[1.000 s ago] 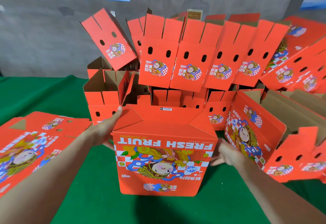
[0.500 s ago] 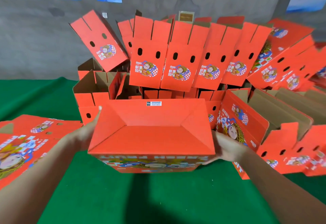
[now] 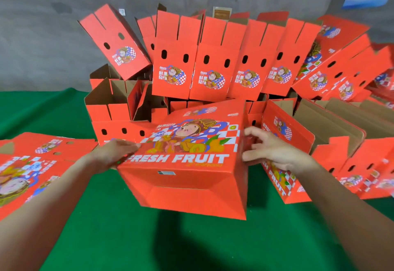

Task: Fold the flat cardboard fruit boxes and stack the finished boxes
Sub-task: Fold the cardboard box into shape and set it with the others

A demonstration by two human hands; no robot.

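A folded red fruit box hangs tilted above the green table. Its "FRESH FRUIT" printed side faces up and its closed bottom faces me. My left hand lies against the box's left edge with the fingers fairly straight. My right hand is at the box's right side, fingers spread and touching the right wall. Flat unfolded boxes lie at the left. Finished boxes stand stacked in a row behind.
An open-topped folded box sits behind the left hand. Another folded box leans close to the right hand, with more red boxes piled at the far right. A grey wall with posters runs behind.
The box has been turned over between my hands: its folded bottom, first on top, now faces me, and the printed side is up. Both hands stayed on its sides.
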